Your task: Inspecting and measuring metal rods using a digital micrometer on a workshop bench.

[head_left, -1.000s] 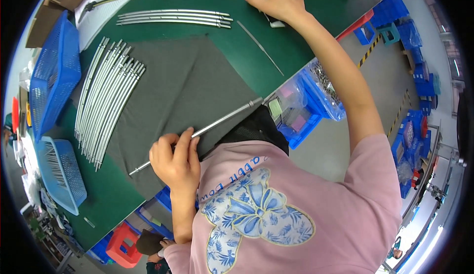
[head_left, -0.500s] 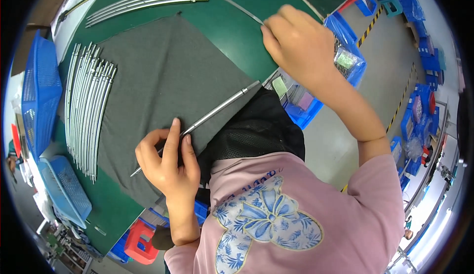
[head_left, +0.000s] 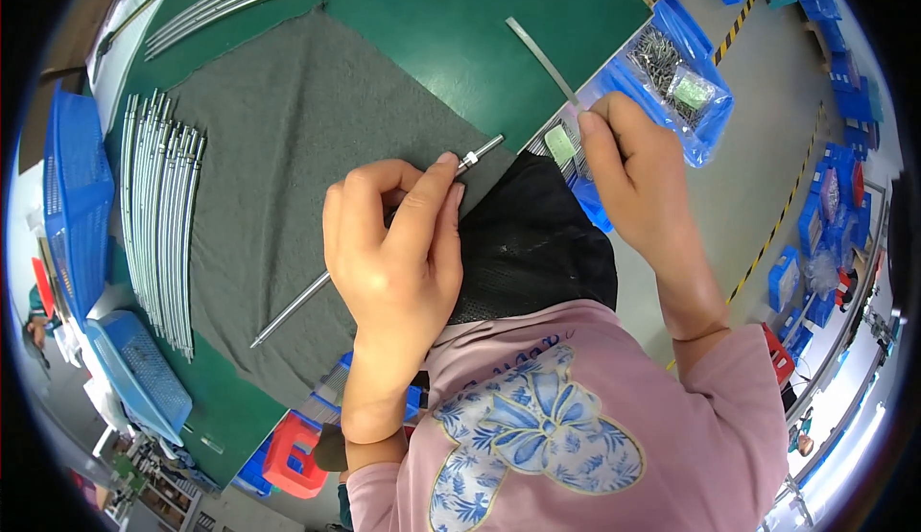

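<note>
A slim silvery metal rod (head_left: pixel 297 304) lies slantwise over a dark grey cloth (head_left: pixel 269 167). My left hand (head_left: pixel 393 254) is closed on it near its upper right end, thumb and fingers just below a small collar. Between the thumb and fingers of my right hand (head_left: pixel 641 182) is one end of a thin, flat greyish strip (head_left: pixel 542 60); its free end points up and left over the green table (head_left: pixel 460 62). Left of the cloth, several similar metal rods (head_left: pixel 158 235) lie side by side. More rods (head_left: pixel 259 2) rest beyond the cloth.
At the table's right edge stand a blue bin (head_left: pixel 705 139) of small metal parts and a green label (head_left: pixel 559 143) among thin pieces. Blue baskets (head_left: pixel 75 196) line the left side, and a red bin (head_left: pixel 288 460) sits below the near edge.
My left hand has slid up and right along the rod towards its collared end. My right hand has come down and right with the strip, nearer to me.
</note>
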`<move>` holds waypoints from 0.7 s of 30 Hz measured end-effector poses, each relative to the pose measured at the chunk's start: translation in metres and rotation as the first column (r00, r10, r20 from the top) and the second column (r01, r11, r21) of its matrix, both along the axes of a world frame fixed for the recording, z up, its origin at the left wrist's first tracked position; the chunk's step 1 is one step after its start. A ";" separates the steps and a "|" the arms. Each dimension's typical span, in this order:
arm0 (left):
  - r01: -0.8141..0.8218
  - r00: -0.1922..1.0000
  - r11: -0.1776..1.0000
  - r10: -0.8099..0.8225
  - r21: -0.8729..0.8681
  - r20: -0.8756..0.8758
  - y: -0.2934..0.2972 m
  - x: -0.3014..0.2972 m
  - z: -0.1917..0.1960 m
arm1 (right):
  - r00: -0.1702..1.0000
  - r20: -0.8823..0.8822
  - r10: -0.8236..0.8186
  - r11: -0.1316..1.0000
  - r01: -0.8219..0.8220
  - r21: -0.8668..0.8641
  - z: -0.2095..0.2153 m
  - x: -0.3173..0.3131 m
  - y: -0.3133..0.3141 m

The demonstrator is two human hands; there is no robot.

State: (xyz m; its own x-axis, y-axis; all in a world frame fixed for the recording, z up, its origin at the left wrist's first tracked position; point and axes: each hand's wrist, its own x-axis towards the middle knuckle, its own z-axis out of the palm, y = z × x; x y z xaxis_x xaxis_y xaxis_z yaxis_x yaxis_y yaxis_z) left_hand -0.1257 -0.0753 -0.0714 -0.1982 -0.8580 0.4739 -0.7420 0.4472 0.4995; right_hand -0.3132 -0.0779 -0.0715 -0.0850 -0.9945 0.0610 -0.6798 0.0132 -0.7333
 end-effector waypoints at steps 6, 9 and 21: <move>-0.012 0.998 1.000 0.014 0.021 -0.064 0.000 -0.001 -0.004 | 0.952 0.288 0.107 0.994 -0.104 -0.025 0.004 0.017 0.020; -0.041 0.993 0.997 0.048 0.064 -0.106 0.002 -0.003 -0.002 | 0.939 0.322 0.124 0.980 -0.166 0.107 0.013 0.028 0.030; -0.069 0.973 0.991 0.091 0.111 -0.211 0.003 -0.005 -0.003 | 0.926 0.358 0.123 0.992 -0.130 -0.006 -0.004 0.041 0.031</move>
State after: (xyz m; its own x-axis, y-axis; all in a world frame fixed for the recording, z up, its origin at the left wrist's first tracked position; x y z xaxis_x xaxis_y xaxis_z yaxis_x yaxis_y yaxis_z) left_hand -0.1307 -0.0723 -0.0741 -0.0297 -0.9129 0.4071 -0.6433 0.3292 0.6912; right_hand -0.2726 -0.0472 -0.0754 0.0284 -0.9991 0.0320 -0.3703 -0.0403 -0.9280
